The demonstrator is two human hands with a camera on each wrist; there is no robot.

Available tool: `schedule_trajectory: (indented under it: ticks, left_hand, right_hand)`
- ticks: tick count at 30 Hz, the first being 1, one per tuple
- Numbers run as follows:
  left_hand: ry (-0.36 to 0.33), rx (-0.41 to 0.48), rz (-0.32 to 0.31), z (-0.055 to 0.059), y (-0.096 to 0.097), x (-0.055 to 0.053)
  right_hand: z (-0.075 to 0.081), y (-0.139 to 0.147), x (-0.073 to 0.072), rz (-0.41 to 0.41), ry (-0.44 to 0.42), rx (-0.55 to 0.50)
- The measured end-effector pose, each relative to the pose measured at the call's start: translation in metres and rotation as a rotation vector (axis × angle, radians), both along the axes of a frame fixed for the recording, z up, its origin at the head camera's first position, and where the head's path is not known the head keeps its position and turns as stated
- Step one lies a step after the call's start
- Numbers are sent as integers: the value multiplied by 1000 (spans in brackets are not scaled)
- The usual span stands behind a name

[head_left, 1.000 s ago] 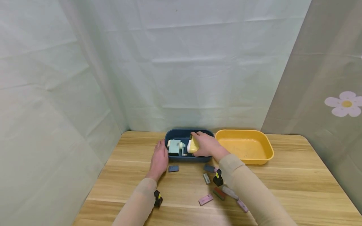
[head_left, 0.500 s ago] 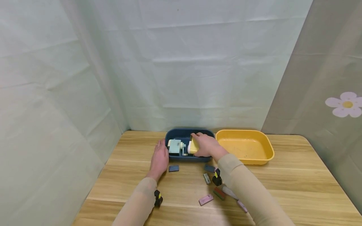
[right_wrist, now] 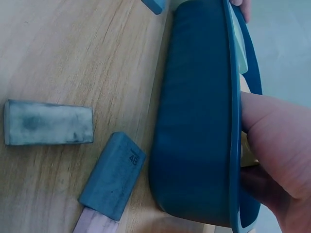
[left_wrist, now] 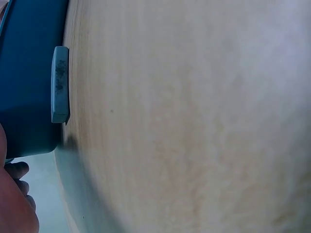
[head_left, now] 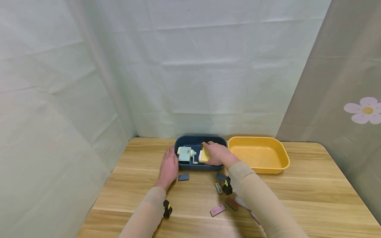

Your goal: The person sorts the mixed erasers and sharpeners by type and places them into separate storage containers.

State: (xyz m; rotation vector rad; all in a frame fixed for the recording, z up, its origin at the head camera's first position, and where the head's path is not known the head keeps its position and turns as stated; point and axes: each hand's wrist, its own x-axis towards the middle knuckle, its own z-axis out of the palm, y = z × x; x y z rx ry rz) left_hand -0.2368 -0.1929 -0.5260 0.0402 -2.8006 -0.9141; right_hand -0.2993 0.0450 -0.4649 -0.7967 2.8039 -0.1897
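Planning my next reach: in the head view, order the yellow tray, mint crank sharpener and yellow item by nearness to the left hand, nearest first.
From the left hand:
1. Mint crank sharpener: just to its right, inside the dark blue tray.
2. Yellow item: farther right, in the right hand.
3. Yellow tray: right of both.

Head cam sits high on the person, looking forward and down. Widest and farthest view: tabletop (head_left: 315, 188), left hand (head_left: 168, 165), right hand (head_left: 218, 154). Left wrist cam: close over the wood, rolled sideways, navy tray (left_wrist: 29, 82) cropped at the left edge. Right wrist cam: also close and sideways, facing the tray's near wall. All three share that wall.
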Motion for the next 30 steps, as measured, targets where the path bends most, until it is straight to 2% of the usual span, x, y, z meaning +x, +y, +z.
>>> schedule_trajectory:
  ticks: [9, 17, 30]
  left_hand:
    - [-4, -16, 5, 1, 2, 0]
    - [-8, -5, 8, 2, 3, 0]
    - [10, -9, 11, 1, 1, 0]
  right_hand:
    - [-3, 0, 1, -9, -15, -6]
    - [-4, 1, 0, -20, -64, 1]
    - [-4, 8, -2, 27, -96, -113]
